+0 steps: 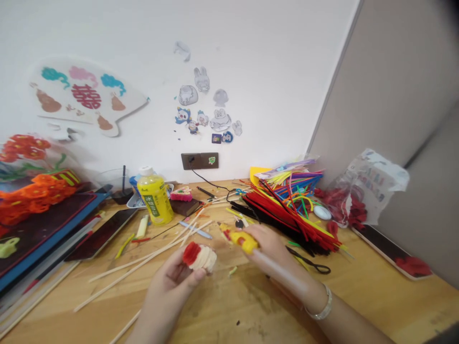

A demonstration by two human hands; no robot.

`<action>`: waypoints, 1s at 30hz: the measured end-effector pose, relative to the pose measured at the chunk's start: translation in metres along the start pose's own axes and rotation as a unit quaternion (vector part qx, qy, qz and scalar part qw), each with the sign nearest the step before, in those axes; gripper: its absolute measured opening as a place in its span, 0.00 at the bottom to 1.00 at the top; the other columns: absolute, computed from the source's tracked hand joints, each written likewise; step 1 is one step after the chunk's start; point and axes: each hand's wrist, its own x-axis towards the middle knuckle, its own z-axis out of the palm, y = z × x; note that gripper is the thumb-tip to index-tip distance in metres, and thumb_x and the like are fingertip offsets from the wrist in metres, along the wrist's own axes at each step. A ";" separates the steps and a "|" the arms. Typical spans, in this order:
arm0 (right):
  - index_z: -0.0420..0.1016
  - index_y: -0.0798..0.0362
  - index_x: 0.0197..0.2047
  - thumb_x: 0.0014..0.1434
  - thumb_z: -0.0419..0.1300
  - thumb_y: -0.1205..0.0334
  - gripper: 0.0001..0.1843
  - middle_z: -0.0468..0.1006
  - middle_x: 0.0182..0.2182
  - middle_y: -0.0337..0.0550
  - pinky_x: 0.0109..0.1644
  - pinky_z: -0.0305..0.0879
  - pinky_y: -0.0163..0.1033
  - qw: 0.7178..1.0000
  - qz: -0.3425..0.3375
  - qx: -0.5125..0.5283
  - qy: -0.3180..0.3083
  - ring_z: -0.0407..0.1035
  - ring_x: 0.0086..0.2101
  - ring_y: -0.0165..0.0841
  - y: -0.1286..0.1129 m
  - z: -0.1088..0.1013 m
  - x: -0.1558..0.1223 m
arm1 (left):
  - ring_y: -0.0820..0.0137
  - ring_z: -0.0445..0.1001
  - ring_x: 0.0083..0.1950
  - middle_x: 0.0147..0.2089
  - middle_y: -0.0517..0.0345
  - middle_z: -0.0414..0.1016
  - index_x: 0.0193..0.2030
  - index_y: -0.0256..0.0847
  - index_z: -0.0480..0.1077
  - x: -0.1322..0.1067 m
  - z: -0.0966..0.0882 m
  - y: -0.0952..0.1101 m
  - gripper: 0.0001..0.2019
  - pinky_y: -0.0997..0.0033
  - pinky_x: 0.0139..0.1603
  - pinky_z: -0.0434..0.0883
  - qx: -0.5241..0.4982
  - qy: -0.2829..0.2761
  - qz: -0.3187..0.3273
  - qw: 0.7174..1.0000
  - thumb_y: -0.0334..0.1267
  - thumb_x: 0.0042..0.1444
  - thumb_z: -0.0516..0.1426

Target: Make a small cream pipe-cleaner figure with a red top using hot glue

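My left hand (175, 279) is closed around a small fuzzy craft piece (199, 257), cream-coloured with a red top, held just above the wooden table (229, 310). My right hand (270, 248), with a silver bracelet on the wrist, grips a yellow tool (241, 238) with a red tip; it looks like a small glue gun, pointing left toward the craft piece. The two hands are close together at the table's middle.
A heap of coloured pipe cleaners (290, 205) lies right of my hands. Thin wooden sticks (150, 260) are scattered left. A yellow drink bottle (154, 197) stands behind. Orange and red pipe-cleaner flowers (32, 191) sit on stacked boards at left. A plastic bag (362, 191) is at right.
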 end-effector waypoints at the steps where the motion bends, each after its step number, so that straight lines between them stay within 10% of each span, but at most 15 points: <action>1: 0.72 0.53 0.38 0.52 0.60 0.63 0.08 0.76 0.34 0.44 0.40 0.65 0.39 0.998 0.017 0.029 0.047 0.70 0.34 0.36 -0.001 -0.006 0.000 | 0.70 0.78 0.32 0.32 0.62 0.83 0.32 0.45 0.77 0.000 0.000 0.000 0.14 0.79 0.35 0.74 0.003 0.003 0.001 1.000 0.42 0.35 0.69; 5: 0.71 0.52 0.31 0.56 0.58 0.51 0.12 0.74 0.26 0.41 0.34 0.66 0.38 0.959 0.025 0.233 0.161 0.70 0.29 0.35 -0.006 -0.022 -0.003 | 0.68 0.78 0.36 0.35 0.59 0.83 0.34 0.43 0.76 -0.001 0.000 0.001 0.14 0.77 0.39 0.74 0.017 0.017 0.015 1.000 0.41 0.37 0.68; 9: 0.71 0.52 0.32 0.52 0.58 0.42 0.20 0.72 0.22 0.40 0.25 0.66 0.37 0.915 0.018 0.385 0.122 0.68 0.22 0.34 -0.011 -0.021 -0.008 | 0.66 0.78 0.43 0.41 0.57 0.82 0.37 0.43 0.75 -0.001 -0.001 -0.001 0.14 0.76 0.44 0.73 0.033 0.008 0.015 0.999 0.40 0.41 0.66; 30: 0.70 0.53 0.34 0.44 0.63 0.39 0.25 0.71 0.23 0.40 0.24 0.64 0.36 0.906 0.049 0.414 0.078 0.66 0.22 0.32 -0.018 -0.014 -0.013 | 0.60 0.77 0.47 0.45 0.52 0.81 0.41 0.42 0.75 -0.005 -0.001 0.001 0.17 0.68 0.48 0.73 0.042 0.005 0.016 0.999 0.42 0.42 0.66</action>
